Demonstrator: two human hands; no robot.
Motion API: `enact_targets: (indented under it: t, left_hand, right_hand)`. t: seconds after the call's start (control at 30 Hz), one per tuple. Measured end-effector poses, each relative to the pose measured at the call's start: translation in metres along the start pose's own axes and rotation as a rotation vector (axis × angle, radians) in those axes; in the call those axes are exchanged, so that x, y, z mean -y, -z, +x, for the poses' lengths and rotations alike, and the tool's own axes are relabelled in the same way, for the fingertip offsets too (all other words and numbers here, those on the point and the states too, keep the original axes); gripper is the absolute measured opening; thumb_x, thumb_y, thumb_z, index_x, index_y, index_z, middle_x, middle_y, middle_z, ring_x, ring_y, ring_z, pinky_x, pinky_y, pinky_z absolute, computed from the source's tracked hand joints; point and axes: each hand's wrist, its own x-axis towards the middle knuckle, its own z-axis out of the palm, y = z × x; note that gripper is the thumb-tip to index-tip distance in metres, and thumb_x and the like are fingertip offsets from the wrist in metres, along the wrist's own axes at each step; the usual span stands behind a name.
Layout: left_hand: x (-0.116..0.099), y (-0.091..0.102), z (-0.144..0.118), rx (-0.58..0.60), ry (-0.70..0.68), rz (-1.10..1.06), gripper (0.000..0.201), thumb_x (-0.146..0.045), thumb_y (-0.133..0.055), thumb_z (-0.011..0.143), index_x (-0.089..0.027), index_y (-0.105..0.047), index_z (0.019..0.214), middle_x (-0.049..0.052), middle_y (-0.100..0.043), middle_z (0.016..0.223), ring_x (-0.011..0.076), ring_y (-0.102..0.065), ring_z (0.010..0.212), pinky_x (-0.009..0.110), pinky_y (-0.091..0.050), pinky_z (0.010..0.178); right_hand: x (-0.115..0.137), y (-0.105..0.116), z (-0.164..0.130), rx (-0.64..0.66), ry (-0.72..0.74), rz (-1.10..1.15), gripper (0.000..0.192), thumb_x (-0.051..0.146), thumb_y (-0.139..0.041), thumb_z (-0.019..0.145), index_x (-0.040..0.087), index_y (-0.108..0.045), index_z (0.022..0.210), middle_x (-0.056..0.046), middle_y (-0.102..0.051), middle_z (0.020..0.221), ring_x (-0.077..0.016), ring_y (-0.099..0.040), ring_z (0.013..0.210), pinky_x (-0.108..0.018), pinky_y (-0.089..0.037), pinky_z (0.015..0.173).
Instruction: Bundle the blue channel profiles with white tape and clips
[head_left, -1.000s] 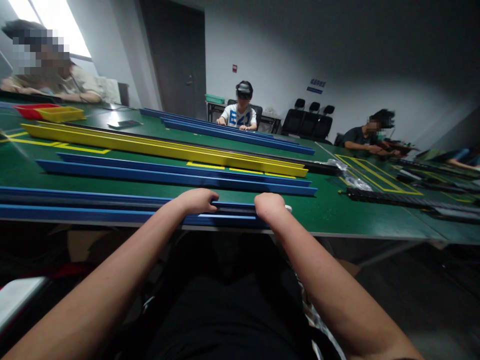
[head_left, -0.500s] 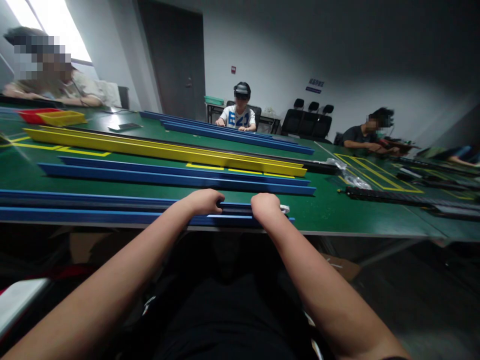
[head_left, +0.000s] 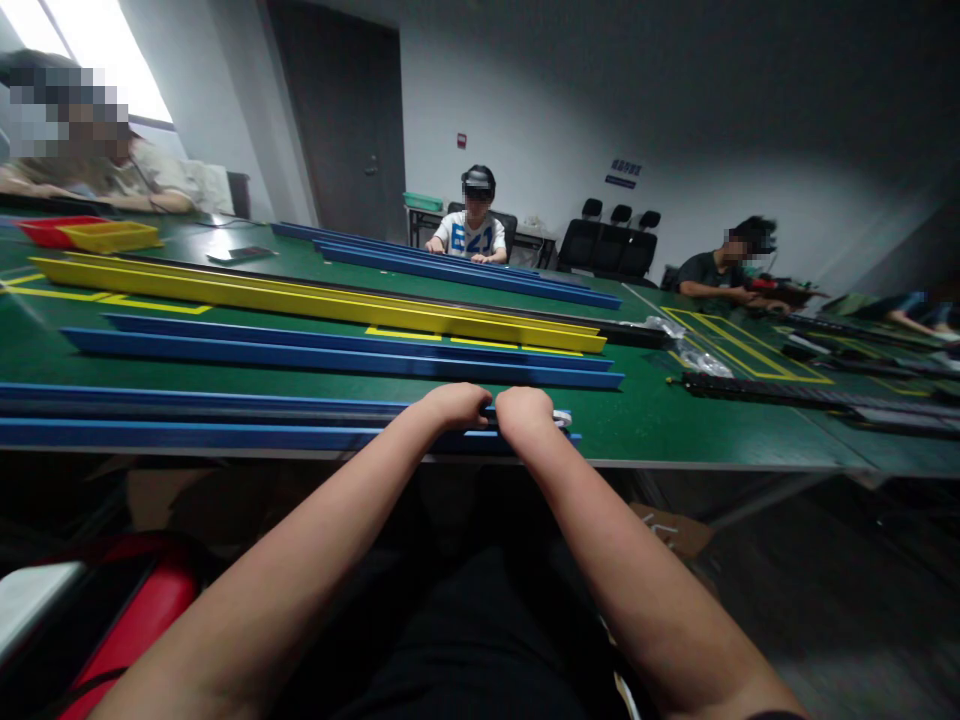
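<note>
A long blue channel rail (head_left: 187, 434) lies along the near table edge, with a dark grey strip (head_left: 247, 414) inside it. Over its right end my left hand (head_left: 454, 405) is closed, thumb and fingers curled together; what they grip is hidden. Close beside it, almost touching, my right hand (head_left: 523, 412) is closed in a fist over the same rail. Its fingers face away from me, so anything in them is out of sight. A small white ring-like piece (head_left: 562, 419) shows just right of the right hand, at the rail's end.
Beyond lie another blue rail pair (head_left: 337, 357), a yellow rail (head_left: 315, 305) and more blue rails (head_left: 465, 272). Red (head_left: 56, 230) and yellow trays (head_left: 112, 237) stand far left. Clear plastic wrap (head_left: 694, 350) and a black bar (head_left: 780, 396) lie right. Several people sit around the green table (head_left: 675, 440).
My left hand has slid right along the rail, closing the gap to my right hand. The right hand stays near the rail's end. The view has shifted slightly.
</note>
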Motion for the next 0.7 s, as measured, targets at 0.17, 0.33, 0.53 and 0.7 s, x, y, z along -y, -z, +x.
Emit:
enact_targets:
  t: [0.17, 0.33, 0.53, 0.7]
  left_hand:
    - [0.009, -0.005, -0.003, -0.045, -0.016, -0.007, 0.027, -0.040, -0.060, 0.075, -0.024, -0.069, 0.094, 0.006, -0.073, 0.092, 0.0215, -0.065, 0.080, 0.027, -0.041, 0.062]
    - [0.010, -0.004, -0.004, -0.063, -0.118, -0.004, 0.023, -0.038, -0.056, 0.077, -0.022, -0.068, 0.087, 0.006, -0.072, 0.087, 0.0197, -0.062, 0.073, 0.027, -0.038, 0.060]
    - [0.025, -0.001, -0.013, -0.064, -0.131, -0.009, 0.019, -0.034, -0.057, 0.073, -0.020, -0.066, 0.082, 0.005, -0.070, 0.083, 0.0172, -0.057, 0.070, 0.026, -0.035, 0.059]
    - [0.060, 0.004, -0.039, -0.037, -0.038, -0.059, 0.019, -0.035, -0.058, 0.071, -0.017, -0.063, 0.072, 0.000, -0.062, 0.065, 0.0122, -0.046, 0.059, 0.025, -0.030, 0.055]
  right_hand:
    - [-0.001, -0.003, -0.003, -0.023, 0.003, 0.008, 0.031, 0.021, -0.054, 0.088, 0.010, -0.070, 0.112, -0.024, -0.066, 0.114, -0.0261, -0.065, 0.106, -0.035, -0.051, 0.089]
    - [-0.004, -0.002, -0.007, -0.047, 0.011, 0.003, 0.032, 0.024, -0.055, 0.087, 0.010, -0.070, 0.112, -0.024, -0.067, 0.113, -0.0262, -0.066, 0.106, -0.035, -0.051, 0.088]
    - [0.006, 0.001, -0.010, -0.066, 0.064, 0.007, 0.030, 0.023, -0.057, 0.087, 0.012, -0.071, 0.111, -0.021, -0.068, 0.112, -0.0254, -0.066, 0.106, -0.034, -0.051, 0.090]
    - [0.044, 0.010, -0.004, -0.076, 0.146, 0.034, 0.031, 0.020, -0.056, 0.086, 0.009, -0.070, 0.112, -0.024, -0.067, 0.112, -0.0271, -0.065, 0.106, -0.037, -0.053, 0.088]
